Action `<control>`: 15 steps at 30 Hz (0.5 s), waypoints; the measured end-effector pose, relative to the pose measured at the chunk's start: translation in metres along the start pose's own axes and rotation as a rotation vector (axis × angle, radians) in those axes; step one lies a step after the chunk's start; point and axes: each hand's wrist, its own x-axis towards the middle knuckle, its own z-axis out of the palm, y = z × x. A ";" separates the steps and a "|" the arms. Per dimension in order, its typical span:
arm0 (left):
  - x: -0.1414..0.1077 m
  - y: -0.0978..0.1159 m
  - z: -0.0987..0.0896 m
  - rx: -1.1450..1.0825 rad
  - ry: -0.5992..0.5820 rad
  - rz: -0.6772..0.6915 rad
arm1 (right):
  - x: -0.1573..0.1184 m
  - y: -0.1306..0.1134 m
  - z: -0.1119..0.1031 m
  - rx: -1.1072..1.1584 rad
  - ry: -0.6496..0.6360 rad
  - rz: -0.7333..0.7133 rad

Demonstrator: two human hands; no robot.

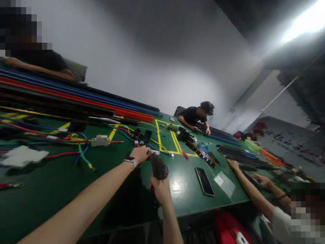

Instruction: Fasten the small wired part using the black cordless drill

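My right hand [162, 190] is wrapped round the grip of a black power drill [159, 168], which points away from me across the table. Just beyond the drill's front end, my left hand [141, 154], with a watch [132, 161] on its wrist, has its fingers closed on a small white part [154, 152]. The contact between drill and part is too small to make out. Behind my left hand lie black connectors [142, 135] with coloured wires. To the left a white circuit breaker [101, 140] has a red lead attached.
Long blue and orange strips [132, 113] line the table's far left side. A phone [204, 181] and a clear plastic bag [224, 183] lie to the right. Co-workers' hands [235, 166] are busy at the right and far side. A white block [21, 156] lies left.
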 end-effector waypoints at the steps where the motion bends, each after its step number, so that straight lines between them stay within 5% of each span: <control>1: 0.000 0.000 -0.001 -0.004 -0.009 -0.003 | 0.000 0.000 0.000 0.000 -0.008 0.005; 15: -0.001 0.003 -0.006 -0.036 -0.025 -0.015 | 0.003 0.013 -0.001 0.000 -0.036 0.041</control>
